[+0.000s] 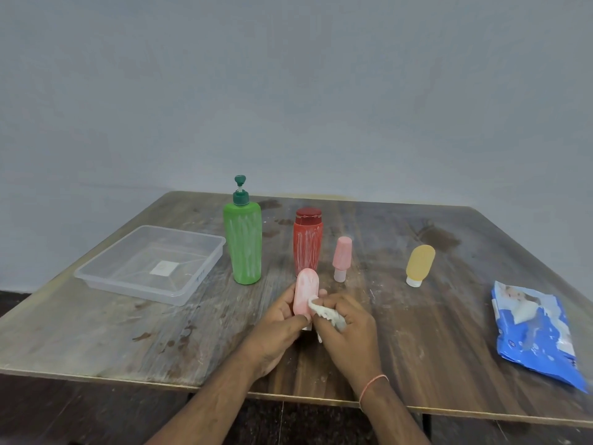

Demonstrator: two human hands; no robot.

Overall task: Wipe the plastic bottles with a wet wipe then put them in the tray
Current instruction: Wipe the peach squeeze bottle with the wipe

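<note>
**Status: first bottle under the wipe, tray has no bottles in it**

Progress: the clear plastic tray [150,264] at bench [449,332] left holds no bottles, only a small white label on its floor. So by my read zero done, five to go.

In hand: small pink bottle [305,292], held just above the bench near the front edge, centre. Left hand [276,329] is clamped round its lower body. Right hand [349,329] is closed on a crumpled wet wipe [324,313], pressed against the bottle's right side.

Orientation: long axis near vertical, rounded end up, white cap end down, mostly hidden by fingers. Slight lean, hard to call direction.

Still standing, white streaks on the two big ones:
- green pump bottle [243,245], just right of tray
- red bottle [308,240]
- second pink bottle [341,258], cap down
- yellow bottle [419,264], cap down, tilted right

Blue wipes pack [536,335] lies at bench right.
</note>
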